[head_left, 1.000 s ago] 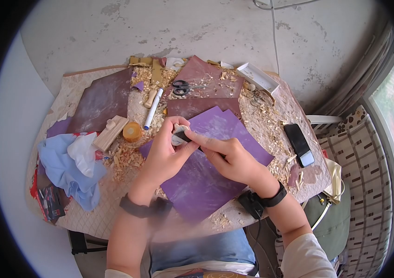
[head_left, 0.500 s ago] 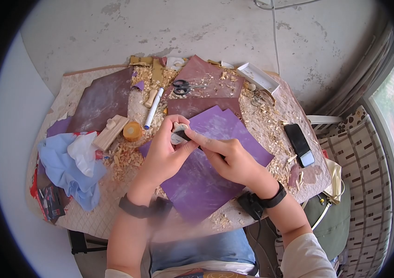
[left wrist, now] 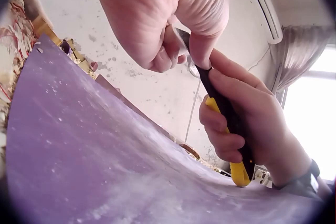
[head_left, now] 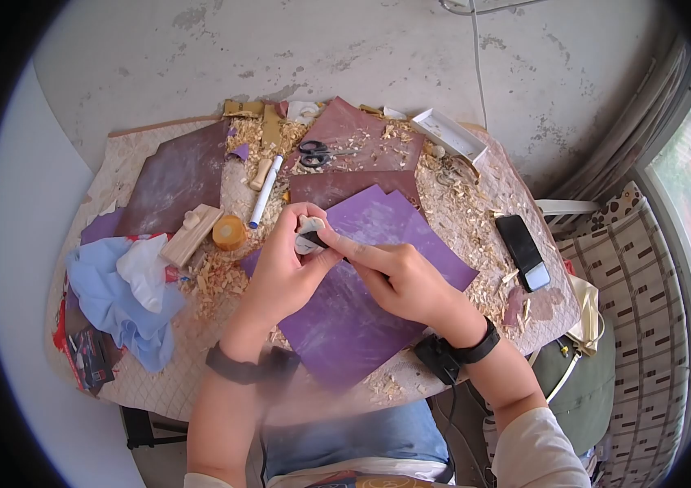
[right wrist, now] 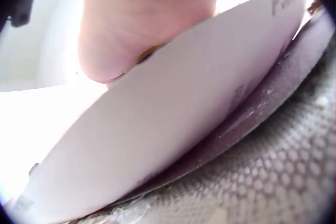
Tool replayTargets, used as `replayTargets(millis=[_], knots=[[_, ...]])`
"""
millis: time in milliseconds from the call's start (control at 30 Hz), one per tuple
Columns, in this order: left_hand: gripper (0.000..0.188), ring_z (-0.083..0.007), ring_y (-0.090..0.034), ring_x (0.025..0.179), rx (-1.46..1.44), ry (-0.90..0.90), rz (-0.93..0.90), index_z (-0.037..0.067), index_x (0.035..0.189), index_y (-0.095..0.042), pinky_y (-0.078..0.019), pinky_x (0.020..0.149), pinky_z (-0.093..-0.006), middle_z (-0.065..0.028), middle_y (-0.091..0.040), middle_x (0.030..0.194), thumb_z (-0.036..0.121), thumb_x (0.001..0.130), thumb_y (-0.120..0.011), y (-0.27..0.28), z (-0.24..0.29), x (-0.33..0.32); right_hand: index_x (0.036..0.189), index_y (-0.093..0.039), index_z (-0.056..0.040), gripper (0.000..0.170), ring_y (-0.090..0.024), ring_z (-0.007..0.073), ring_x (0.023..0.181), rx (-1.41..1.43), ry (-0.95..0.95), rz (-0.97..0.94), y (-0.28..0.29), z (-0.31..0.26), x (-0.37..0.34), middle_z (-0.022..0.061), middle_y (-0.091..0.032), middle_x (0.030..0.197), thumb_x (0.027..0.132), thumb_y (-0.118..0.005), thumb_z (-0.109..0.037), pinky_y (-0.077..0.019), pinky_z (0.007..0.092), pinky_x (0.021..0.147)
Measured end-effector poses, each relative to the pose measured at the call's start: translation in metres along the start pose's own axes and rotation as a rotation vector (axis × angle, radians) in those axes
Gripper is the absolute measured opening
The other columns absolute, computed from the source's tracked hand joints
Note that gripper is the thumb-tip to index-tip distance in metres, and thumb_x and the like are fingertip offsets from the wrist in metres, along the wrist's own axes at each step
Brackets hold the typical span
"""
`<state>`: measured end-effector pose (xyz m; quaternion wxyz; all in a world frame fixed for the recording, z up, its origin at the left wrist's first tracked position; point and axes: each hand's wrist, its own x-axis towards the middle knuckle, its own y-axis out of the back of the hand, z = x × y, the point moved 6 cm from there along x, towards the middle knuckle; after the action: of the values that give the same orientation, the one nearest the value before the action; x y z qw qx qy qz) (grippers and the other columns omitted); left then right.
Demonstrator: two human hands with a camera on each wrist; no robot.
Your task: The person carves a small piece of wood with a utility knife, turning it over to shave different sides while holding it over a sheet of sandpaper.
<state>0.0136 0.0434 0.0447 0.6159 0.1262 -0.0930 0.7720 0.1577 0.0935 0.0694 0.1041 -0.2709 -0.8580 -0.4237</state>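
My left hand (head_left: pixel 284 272) holds a small whitish carved piece (head_left: pixel 305 225) between its fingers, above the purple sandpaper (head_left: pixel 361 325). In my right hand (head_left: pixel 410 285) is a utility knife (left wrist: pixel 240 174) with a yellow and black handle, gripped with the index finger stretched along it. Its dark front end (left wrist: pixel 182 36) reaches the left thumb and lies against the piece. Most of the piece is hidden by the left fingers in the left wrist view. The right wrist view shows mainly a lifted sandpaper sheet's pale back (right wrist: pixel 173 98) below the right hand (right wrist: pixel 142 29).
Wood shavings (head_left: pixel 223 276) cover much of the table. Scissors (head_left: pixel 313 153), a marker (head_left: pixel 265 191), a round yellowish piece (head_left: pixel 229 233) and a wooden block (head_left: pixel 191 236) lie beyond the hands. A blue cloth (head_left: pixel 134 305) is at left, a phone (head_left: pixel 523 252) at right.
The whitish piece has turned slightly in the left fingers. Both hands keep almost the same place and hold, while the whole head view has shifted a little.
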Motion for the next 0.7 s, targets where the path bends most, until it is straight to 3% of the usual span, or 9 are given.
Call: replayTargets(millis=[33,100,433,500,700], knots=[[0.035,-0.0049,-0.05,0.084,0.018,-0.002,-0.007,0.007,0.118,-0.047,-0.0439,0.072,-0.0218,0.0007,-0.054,0.099,0.003,0.092,-0.07,0.0001,0.0002,-0.0001,0.145,-0.053,-0.0117,0.068,-0.064,0.0353,0.066,0.001,-0.001,-0.001,-0.0006,0.0017,-0.0002,0.0219,-0.063,0.076,0.081,-0.053,0.011,-0.0522,0.0356,0.068],[0.034,-0.0051,-0.051,0.084,0.041,0.007,-0.018,0.006,0.117,-0.048,-0.0446,0.072,-0.0222,0.0001,-0.055,0.098,0.003,0.092,-0.069,0.0001,0.0009,-0.0005,0.145,-0.052,-0.016,0.064,-0.059,0.0351,0.054,0.041,0.044,0.007,0.0,0.0031,-0.0002,0.0207,-0.062,0.071,0.084,-0.056,0.004,-0.0484,0.0421,0.056],[0.022,-0.0045,-0.054,0.089,0.136,0.05,-0.088,0.007,0.111,-0.051,-0.0466,0.077,-0.0226,0.0017,-0.056,0.1,0.006,0.095,-0.067,-0.0043,-0.0011,-0.0015,0.143,-0.055,-0.02,0.062,-0.058,0.0366,0.055,-0.005,0.035,-0.037,0.0064,0.0048,-0.0019,0.022,-0.06,0.068,0.085,-0.056,0.003,-0.0479,0.0428,0.056],[0.022,-0.0047,-0.054,0.089,0.148,0.044,-0.083,0.007,0.111,-0.051,-0.0467,0.077,-0.0228,0.0015,-0.056,0.1,0.006,0.095,-0.067,-0.0054,-0.001,-0.0013,0.142,-0.056,-0.0135,0.057,-0.066,0.0397,0.076,0.03,-0.081,-0.143,0.0057,0.0062,-0.0022,0.0246,-0.068,0.09,0.088,-0.055,0.007,-0.0524,0.0402,0.071],[0.022,-0.0054,-0.054,0.089,0.19,0.039,-0.088,0.007,0.11,-0.051,-0.0469,0.076,-0.0231,0.0009,-0.056,0.1,0.005,0.095,-0.067,-0.0071,0.0003,-0.001,0.141,-0.056,-0.0133,0.057,-0.065,0.0413,0.077,0.038,-0.062,-0.143,0.0072,0.0077,-0.0026,0.0242,-0.069,0.095,0.088,-0.055,0.006,-0.0526,0.0403,0.071]])
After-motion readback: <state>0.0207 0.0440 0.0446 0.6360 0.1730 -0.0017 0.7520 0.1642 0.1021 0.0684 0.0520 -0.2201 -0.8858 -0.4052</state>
